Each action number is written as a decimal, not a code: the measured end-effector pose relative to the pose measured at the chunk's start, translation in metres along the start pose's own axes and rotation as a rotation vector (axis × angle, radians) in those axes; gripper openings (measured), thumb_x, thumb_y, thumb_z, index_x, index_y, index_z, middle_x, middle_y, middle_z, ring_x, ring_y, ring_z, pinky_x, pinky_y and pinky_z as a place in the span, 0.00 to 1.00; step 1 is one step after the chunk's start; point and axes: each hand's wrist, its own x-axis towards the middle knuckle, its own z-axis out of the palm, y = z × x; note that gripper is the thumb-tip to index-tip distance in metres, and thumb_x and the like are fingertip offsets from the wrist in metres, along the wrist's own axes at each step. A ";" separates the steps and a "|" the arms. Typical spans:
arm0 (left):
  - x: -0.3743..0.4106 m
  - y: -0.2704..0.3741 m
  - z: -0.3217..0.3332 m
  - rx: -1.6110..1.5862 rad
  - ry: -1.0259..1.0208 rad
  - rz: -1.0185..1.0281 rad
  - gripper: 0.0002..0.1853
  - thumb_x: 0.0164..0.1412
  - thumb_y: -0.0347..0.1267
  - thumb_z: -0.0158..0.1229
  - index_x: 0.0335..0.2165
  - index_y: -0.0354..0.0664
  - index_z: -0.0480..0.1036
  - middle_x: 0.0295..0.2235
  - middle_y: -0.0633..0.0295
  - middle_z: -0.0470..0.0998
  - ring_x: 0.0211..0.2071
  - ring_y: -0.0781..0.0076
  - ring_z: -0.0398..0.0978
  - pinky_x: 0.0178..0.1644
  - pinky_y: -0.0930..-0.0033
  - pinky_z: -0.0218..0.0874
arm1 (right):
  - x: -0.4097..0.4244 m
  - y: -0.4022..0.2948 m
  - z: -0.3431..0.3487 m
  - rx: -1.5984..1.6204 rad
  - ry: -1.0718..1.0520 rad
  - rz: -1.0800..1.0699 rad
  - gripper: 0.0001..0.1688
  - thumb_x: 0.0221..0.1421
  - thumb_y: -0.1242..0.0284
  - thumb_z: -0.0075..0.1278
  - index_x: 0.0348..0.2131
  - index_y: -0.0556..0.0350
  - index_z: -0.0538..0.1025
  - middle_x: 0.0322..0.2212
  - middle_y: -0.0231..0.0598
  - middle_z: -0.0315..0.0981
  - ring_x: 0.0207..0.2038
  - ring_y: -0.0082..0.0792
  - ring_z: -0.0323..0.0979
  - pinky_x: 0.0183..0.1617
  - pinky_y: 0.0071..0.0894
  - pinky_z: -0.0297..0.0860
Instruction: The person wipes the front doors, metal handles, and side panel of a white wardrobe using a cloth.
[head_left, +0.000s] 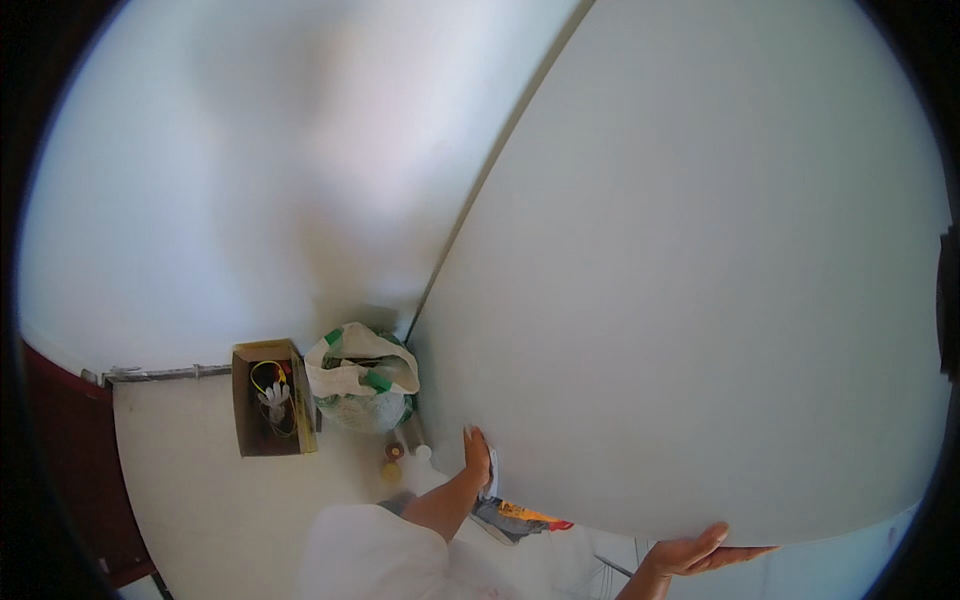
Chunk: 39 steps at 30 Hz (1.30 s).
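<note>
A large, flat light grey panel (690, 285) fills most of the right side of the view, its long far edge running along the white wall. My left hand (476, 456) is at the panel's near left part, fingers up against it; part of the grip is hidden. Further right, my right hand (694, 553) holds the panel's near edge, thumb on the face and fingers along the underside.
By the wall stand an open cardboard box (247, 427) with a glove (275, 397) and yellow cord inside, and a white-and-green woven sack (364, 409). Several bottles (394, 451) stand close by. A dark grey and orange package (517, 517) lies under the panel's edge. A dark red door (75, 457) is at far left.
</note>
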 end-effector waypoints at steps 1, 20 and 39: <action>0.002 -0.018 -0.011 -0.005 0.007 -0.006 0.29 0.71 0.44 0.37 0.64 0.42 0.51 0.59 0.54 0.62 0.58 0.61 0.63 0.62 0.61 0.54 | 0.001 -0.001 0.003 0.012 -0.003 -0.022 0.47 0.61 0.60 0.39 0.70 0.47 0.36 0.68 0.45 0.36 0.65 0.46 0.50 0.59 0.55 0.63; -0.130 0.234 0.232 0.379 -0.055 0.784 0.31 0.67 0.40 0.44 0.64 0.38 0.55 0.62 0.49 0.60 0.63 0.55 0.55 0.67 0.57 0.45 | -0.005 -0.019 -0.005 -0.004 -0.043 0.055 0.46 0.62 0.60 0.41 0.70 0.45 0.37 0.69 0.43 0.34 0.66 0.46 0.49 0.62 0.53 0.60; -0.322 0.109 0.190 0.690 -0.745 1.721 0.34 0.61 0.33 0.52 0.65 0.53 0.55 0.69 0.48 0.42 0.70 0.43 0.36 0.69 0.39 0.23 | 0.003 -0.005 -0.009 0.080 -0.032 -0.101 0.39 0.67 0.60 0.32 0.68 0.62 0.45 0.68 0.55 0.39 0.68 0.50 0.46 0.68 0.46 0.48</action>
